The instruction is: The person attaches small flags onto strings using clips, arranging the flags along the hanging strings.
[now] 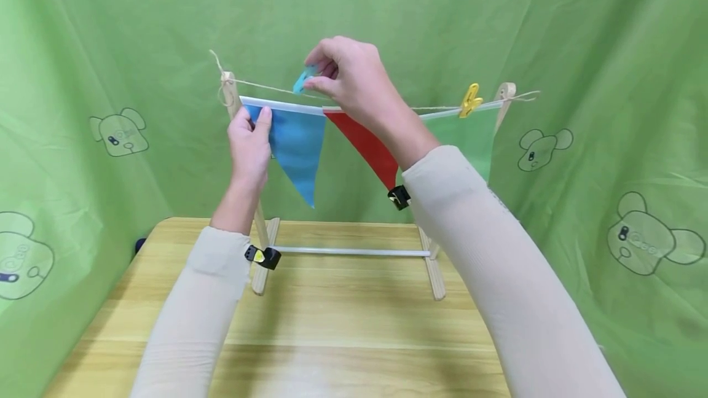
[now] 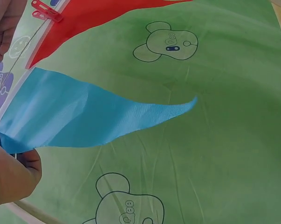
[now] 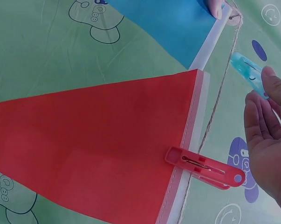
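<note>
Near the rack's left post, my left hand [image 1: 250,143] pinches the upper left corner of a blue pennant [image 1: 298,140] between thumb and fingers. Its white top edge lies just below the string [image 3: 218,100]. My right hand [image 1: 351,75] holds a light blue clothespin [image 3: 248,72] between thumb and fingertips, its tip close to the string above the blue pennant. Beside that hangs a red pennant [image 3: 107,144], clipped to the string by a red clothespin [image 3: 205,168]; in the head view my right hand and forearm hide part of it.
A green pennant [image 1: 453,137] hangs at the right under a yellow clothespin [image 1: 470,101]. Wooden posts [image 1: 262,226] joined by a white bar [image 1: 348,252] stand on the wooden table [image 1: 332,324]. Green curtain [image 1: 182,17] surrounds the table at the back and sides.
</note>
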`<control>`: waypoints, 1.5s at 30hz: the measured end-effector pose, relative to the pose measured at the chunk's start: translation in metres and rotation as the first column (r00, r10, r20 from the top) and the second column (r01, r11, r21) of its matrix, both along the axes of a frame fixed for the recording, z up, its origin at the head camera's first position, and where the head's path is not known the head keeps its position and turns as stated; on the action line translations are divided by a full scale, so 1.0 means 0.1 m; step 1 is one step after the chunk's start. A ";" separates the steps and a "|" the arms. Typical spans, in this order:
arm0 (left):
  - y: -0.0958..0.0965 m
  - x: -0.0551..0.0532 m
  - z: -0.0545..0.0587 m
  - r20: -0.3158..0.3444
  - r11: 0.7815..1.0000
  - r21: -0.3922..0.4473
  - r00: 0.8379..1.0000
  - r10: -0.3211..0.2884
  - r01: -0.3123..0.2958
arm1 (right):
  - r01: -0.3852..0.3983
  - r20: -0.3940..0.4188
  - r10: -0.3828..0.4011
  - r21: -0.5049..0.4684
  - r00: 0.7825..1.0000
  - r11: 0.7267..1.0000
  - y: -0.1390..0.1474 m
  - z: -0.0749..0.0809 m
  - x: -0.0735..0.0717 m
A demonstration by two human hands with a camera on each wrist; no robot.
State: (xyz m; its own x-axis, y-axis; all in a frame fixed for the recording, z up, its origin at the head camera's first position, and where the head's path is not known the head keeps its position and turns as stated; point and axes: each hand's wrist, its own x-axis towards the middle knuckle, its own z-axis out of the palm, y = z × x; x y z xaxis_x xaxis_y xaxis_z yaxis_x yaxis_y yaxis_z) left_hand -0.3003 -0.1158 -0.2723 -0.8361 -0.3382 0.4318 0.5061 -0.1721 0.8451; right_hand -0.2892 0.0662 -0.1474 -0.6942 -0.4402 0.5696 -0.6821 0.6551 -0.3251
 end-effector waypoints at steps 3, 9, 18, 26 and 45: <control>0.00 0.00 0.01 0.011 1.000 0.009 1.000 0.005 -0.005 | 0.010 0.016 -0.010 0.009 1.000 1.000 -0.01 0.01 -0.01; 0.00 0.00 0.04 0.037 1.000 0.022 0.999 0.014 -0.015 | 0.031 0.021 -0.032 0.025 0.999 0.999 -0.03 0.03 -0.02; 0.01 -0.01 0.08 0.044 0.998 0.053 0.999 0.016 -0.019 | 0.036 0.047 -0.038 0.044 0.998 0.998 -0.05 0.07 -0.04; 0.02 -0.01 0.09 0.013 0.997 0.079 1.000 0.004 -0.005 | 0.008 0.061 -0.010 0.033 0.998 0.999 -0.07 0.03 -0.10; 0.03 -0.07 0.16 0.017 0.991 0.133 1.000 0.016 -0.018 | 0.016 0.046 -0.021 0.096 0.999 0.995 -0.13 0.01 -0.15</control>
